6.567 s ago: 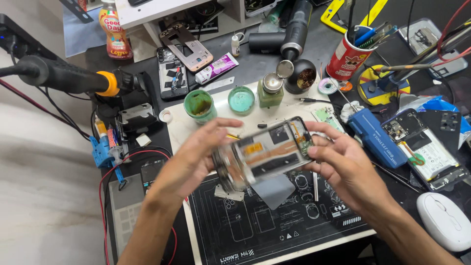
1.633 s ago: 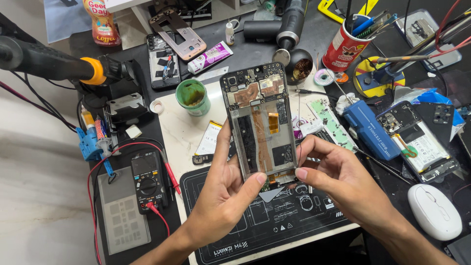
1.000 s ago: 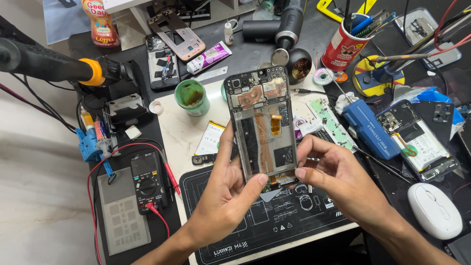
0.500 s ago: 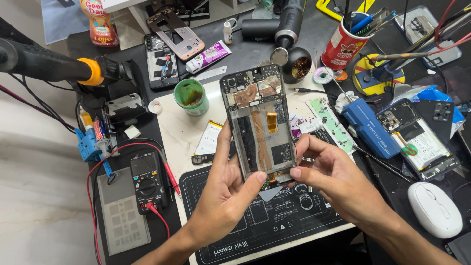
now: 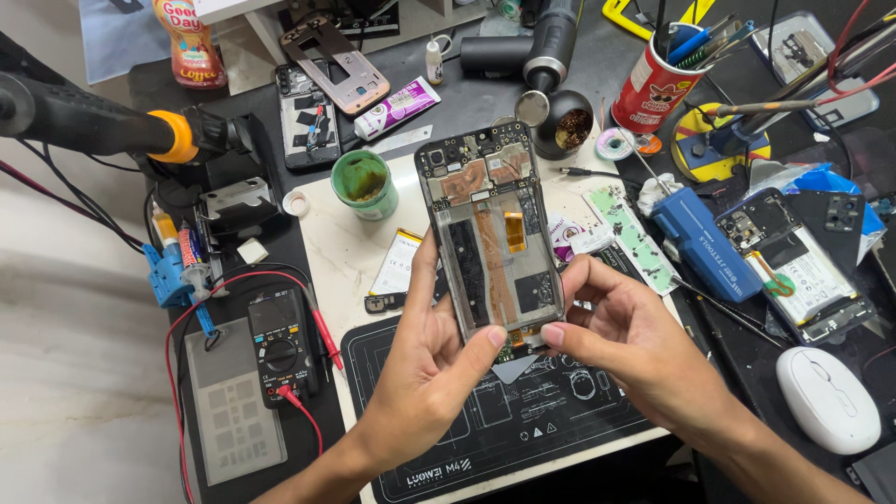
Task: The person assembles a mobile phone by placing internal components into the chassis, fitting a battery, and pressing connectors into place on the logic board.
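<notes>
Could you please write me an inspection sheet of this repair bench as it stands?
Surface: pale slab with a black repair mat at its front edge.
Job's things: opened phone frame, held upright above the mat, insides facing the camera.
Clutter: green pot, multimeter, red tool cup, blue case, white mouse, second opened phone.
Hands: left hand and right hand both grip the frame's lower end.
Cables: red lead at the multimeter.
Surroundings: pale floor at left.

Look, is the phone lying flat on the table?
No, the opened phone is lifted above the table, held at its lower end by the left hand and the right hand.
</notes>
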